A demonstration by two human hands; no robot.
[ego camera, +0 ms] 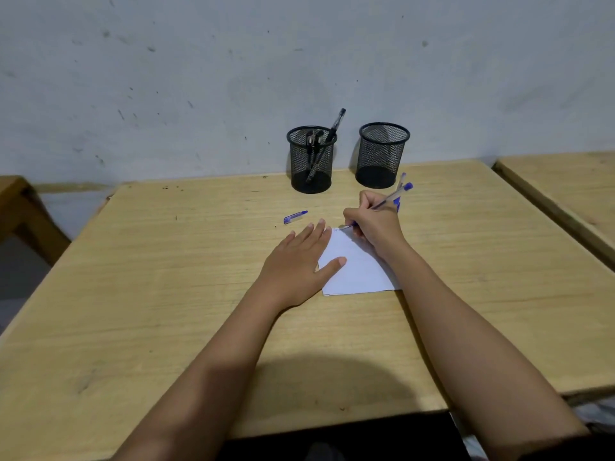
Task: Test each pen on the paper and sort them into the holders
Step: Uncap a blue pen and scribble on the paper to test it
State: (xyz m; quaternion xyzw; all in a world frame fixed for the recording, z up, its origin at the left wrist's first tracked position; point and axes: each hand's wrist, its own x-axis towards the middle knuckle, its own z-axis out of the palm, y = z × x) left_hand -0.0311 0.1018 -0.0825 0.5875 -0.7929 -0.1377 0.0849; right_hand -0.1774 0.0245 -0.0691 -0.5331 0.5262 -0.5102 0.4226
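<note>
Right hand (372,224) grips blue pen (389,197), tip on paper (357,267).

The right hand (374,227) hides the middle of the held pen (391,196) and most of another pen (402,178) behind it. The marks (337,229) at the top of the paper (357,271) — too small to read.

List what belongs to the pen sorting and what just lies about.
Job: clear blue pen in right hand; white paper sheet under left hand; blue pen cap; left black mesh holder with black pens; right black mesh holder.
Idle: neighbouring wooden table; wooden furniture, left.
</note>
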